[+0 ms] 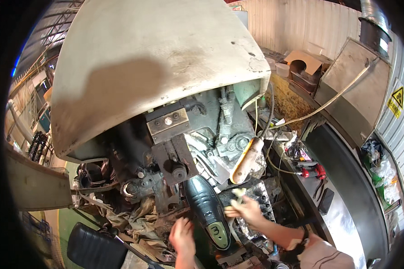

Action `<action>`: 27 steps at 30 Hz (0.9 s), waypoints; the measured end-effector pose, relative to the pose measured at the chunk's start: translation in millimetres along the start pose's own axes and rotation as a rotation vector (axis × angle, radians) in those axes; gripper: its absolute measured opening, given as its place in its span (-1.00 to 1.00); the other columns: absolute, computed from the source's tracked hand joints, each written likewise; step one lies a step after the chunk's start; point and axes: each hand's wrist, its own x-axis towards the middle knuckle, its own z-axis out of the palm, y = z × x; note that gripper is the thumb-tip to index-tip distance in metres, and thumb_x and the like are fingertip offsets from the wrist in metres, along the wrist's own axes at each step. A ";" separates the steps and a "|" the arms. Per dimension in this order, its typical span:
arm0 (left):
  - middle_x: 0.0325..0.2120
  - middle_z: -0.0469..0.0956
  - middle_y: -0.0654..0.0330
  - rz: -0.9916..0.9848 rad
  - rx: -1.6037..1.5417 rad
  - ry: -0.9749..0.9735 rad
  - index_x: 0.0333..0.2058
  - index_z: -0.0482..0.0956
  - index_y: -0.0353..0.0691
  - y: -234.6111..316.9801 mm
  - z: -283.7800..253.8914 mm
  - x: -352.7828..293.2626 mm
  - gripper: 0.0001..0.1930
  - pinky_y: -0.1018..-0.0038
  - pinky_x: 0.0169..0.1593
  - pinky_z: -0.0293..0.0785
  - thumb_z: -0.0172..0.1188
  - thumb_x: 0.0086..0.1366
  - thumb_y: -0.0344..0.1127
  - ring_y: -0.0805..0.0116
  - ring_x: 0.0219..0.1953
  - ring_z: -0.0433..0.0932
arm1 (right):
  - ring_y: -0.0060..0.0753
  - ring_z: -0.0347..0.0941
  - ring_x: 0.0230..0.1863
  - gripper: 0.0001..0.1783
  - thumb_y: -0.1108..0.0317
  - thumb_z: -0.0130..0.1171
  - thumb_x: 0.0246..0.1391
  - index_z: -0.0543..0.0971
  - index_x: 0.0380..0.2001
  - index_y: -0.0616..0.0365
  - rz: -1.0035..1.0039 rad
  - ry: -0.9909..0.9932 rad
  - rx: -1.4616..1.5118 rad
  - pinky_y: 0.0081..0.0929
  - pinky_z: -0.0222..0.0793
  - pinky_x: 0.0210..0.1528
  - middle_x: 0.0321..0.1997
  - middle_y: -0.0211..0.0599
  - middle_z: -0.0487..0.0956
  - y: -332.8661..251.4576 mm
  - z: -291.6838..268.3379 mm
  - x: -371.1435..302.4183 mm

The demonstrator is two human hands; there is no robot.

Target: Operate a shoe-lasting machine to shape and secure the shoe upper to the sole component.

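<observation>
A glossy black, shoe-shaped piece (203,199) stands tilted below the machine's dark metal head (173,154). Its near end carries a green oval patch (218,234) with a dark mark. To the left of it is my left hand (182,235), fingers loosely bent and seemingly bare, with a gap between hand and piece. On the other side, my right hand (247,210) has thumb and fingers apart, with pale yellow covers on some fingertips. Those fingers reach close to the black piece's right edge; whether they touch it I cannot tell. Neither hand visibly holds anything.
A large cream hood (161,58) overhangs the machine. An elongated orange-and-cream part (247,161) hangs right of the head. On the right bench lie a red tool (312,172) and a dark phone-like slab (326,201). Crumpled cloth (132,222) and a black padded seat (95,245) are at lower left.
</observation>
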 end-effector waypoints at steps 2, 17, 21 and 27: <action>-0.21 0.62 0.12 0.080 0.000 0.045 -0.07 0.57 -0.31 13.2 -66.1 -6.8 -0.65 0.36 0.08 0.45 0.24 0.38 -0.12 0.23 -0.21 0.56 | -0.23 0.70 -0.37 -0.27 0.39 0.23 0.28 0.15 0.40 0.33 -0.039 0.125 -0.312 -0.39 0.72 -0.29 -0.24 0.15 0.69 -6.0 -65.9 -3.7; 0.04 0.55 -0.02 0.026 -0.093 0.466 0.16 0.43 -0.45 -39.2 -275.8 -93.7 -0.51 0.18 0.08 0.57 0.16 0.44 -0.17 0.07 0.01 0.59 | -0.34 0.54 -0.58 -0.10 0.56 0.16 0.13 0.02 0.45 -0.23 0.056 0.752 -0.445 -0.37 0.47 -0.61 -0.35 -0.15 0.58 81.7 -311.6 12.1; -0.21 0.62 0.09 -0.038 0.230 0.439 -0.09 0.54 -0.38 -22.3 -204.9 -85.6 -0.66 0.31 -0.06 0.54 0.27 0.35 -0.20 0.16 -0.18 0.61 | -0.31 0.44 -0.51 -0.64 0.27 0.17 0.14 0.45 -0.04 0.19 0.079 0.627 -0.523 -0.31 0.42 -0.50 -0.34 -0.22 0.53 113.4 -365.3 -39.5; 0.09 0.54 -0.18 0.270 0.783 -0.192 0.24 0.38 -0.34 24.8 -53.2 -99.5 -0.34 0.28 0.11 0.50 0.31 0.32 -0.04 0.12 0.11 0.56 | -0.09 0.53 0.18 -0.11 -0.16 0.26 0.18 0.15 0.46 -0.16 0.469 0.346 -0.401 0.12 0.30 0.28 0.35 -0.12 0.45 131.3 -342.1 -152.5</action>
